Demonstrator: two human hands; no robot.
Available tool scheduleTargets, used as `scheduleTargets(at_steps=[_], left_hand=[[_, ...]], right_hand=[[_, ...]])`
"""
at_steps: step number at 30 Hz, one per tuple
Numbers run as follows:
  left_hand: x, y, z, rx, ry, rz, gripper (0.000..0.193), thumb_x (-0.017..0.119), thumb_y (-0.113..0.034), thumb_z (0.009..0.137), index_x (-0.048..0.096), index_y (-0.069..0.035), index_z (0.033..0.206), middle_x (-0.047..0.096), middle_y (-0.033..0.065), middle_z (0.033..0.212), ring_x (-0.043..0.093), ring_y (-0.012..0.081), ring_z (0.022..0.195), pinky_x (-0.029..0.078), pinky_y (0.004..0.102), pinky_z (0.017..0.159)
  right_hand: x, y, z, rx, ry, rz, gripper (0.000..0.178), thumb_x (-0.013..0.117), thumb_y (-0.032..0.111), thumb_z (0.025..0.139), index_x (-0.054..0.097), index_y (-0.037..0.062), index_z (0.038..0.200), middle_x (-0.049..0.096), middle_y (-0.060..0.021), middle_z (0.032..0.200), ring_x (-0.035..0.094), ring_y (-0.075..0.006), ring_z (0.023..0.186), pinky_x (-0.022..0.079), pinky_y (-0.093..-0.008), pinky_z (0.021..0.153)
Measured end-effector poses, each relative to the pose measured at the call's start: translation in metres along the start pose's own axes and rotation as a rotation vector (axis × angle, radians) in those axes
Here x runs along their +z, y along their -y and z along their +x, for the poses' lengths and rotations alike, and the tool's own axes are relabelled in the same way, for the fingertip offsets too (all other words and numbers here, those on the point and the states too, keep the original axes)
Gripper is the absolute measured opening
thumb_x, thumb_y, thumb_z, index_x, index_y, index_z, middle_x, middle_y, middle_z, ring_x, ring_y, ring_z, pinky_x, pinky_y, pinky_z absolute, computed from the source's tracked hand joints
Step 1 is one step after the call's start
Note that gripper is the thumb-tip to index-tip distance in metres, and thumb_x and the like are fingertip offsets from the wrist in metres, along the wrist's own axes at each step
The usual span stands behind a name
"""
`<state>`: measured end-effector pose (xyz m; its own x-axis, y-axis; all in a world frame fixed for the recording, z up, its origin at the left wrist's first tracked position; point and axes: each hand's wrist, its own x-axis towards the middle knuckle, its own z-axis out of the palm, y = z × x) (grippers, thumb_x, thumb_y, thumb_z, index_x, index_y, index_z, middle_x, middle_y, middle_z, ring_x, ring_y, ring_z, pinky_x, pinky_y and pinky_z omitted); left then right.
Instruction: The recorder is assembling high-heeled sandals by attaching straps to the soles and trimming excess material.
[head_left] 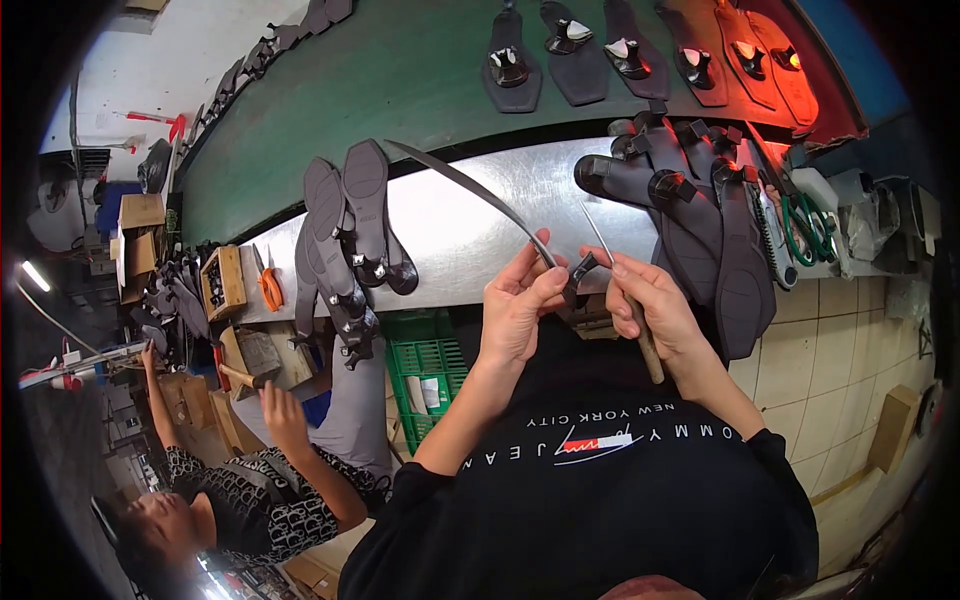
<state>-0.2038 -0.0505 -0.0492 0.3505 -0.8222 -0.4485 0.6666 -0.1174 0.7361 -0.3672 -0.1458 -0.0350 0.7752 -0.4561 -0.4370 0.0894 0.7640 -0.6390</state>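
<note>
My left hand point(515, 315) grips a dark shoe sole point(465, 182) near its heel end, between thumb and fingers. Seen edge-on, the sole curves up toward the far left. A small black heel point(584, 268) sticks out from it, between my two hands. My right hand point(655, 305) is closed around a slim pointed tool point(647, 345) like an awl, with a wooden handle and thin metal shaft. Its tip points up and left, above the heel. Both hands are held in front of my chest, at the near edge of the metal ledge point(450, 260).
Heeled soles point(740, 260) are piled on the ledge at right, beside green-handled scissors point(805, 225). More soles point(325, 225) and an orange-handled hand tool point(268, 285) lie left. Other soles point(513, 85) sit on the green surface point(400, 70). A co-worker holds a hammer point(240, 377) at lower left.
</note>
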Motion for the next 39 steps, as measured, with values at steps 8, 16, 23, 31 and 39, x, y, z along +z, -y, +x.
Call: scheduleTargets(at_steps=[8, 16, 23, 31, 39], left_hand=[[0.013, -0.007, 0.003, 0.047, 0.083, 0.089, 0.067, 0.071, -0.001, 0.079, 0.041, -0.001, 0.138, 0.06, 0.0061, 0.11, 0.061, 0.0102, 0.09, 0.051, 0.0232, 0.077], [0.015, -0.007, -0.01, 0.097, 0.098, 0.149, 0.074, 0.068, 0.009, 0.07, 0.038, 0.003, 0.138, 0.059, 0.0099, 0.113, 0.058, 0.017, 0.101, 0.045, 0.0293, 0.091], [0.012, -0.019, -0.018, 0.08, 0.31, 0.3, 0.075, 0.074, -0.002, 0.063, 0.046, 0.007, 0.131, 0.063, 0.0112, 0.101, 0.062, 0.0171, 0.088, 0.047, 0.0277, 0.085], [0.002, -0.025, -0.033, 0.131, 0.352, 0.593, 0.068, 0.076, -0.008, 0.06, 0.055, 0.008, 0.123, 0.064, 0.0099, 0.096, 0.06, 0.0152, 0.087, 0.045, 0.0268, 0.082], [-0.012, -0.033, -0.035, 0.216, 0.429, 0.719, 0.065, 0.075, -0.007, 0.06, 0.057, 0.009, 0.12, 0.064, 0.0132, 0.1, 0.061, 0.0201, 0.092, 0.045, 0.0296, 0.088]], right_hand=[[-0.007, 0.01, 0.002, -0.185, -0.06, -0.26, 0.035, 0.051, 0.022, 0.097, 0.053, 0.0045, 0.127, 0.048, 0.0047, 0.064, 0.04, -0.0024, 0.047, 0.032, -0.0171, 0.044], [0.004, -0.004, 0.008, -0.484, -0.066, -0.377, 0.019, 0.054, 0.021, 0.096, 0.062, 0.0035, 0.096, 0.059, 0.0026, 0.072, 0.052, -0.0019, 0.064, 0.041, -0.0188, 0.056], [-0.01, 0.035, -0.023, -0.492, -0.129, -0.411, 0.027, 0.047, 0.026, 0.1, 0.063, 0.0066, 0.11, 0.058, 0.002, 0.076, 0.044, -0.0019, 0.051, 0.034, -0.0184, 0.045], [-0.016, 0.044, -0.047, -0.782, -0.287, -0.436, 0.046, 0.067, 0.009, 0.084, 0.055, 0.0097, 0.129, 0.06, 0.0, 0.095, 0.049, -0.0021, 0.076, 0.042, -0.0198, 0.067], [-0.015, 0.055, -0.082, -1.126, -0.538, -0.697, 0.072, 0.052, -0.008, 0.068, 0.048, 0.0147, 0.136, 0.056, -0.015, 0.124, 0.061, -0.0248, 0.105, 0.05, -0.0293, 0.079]])
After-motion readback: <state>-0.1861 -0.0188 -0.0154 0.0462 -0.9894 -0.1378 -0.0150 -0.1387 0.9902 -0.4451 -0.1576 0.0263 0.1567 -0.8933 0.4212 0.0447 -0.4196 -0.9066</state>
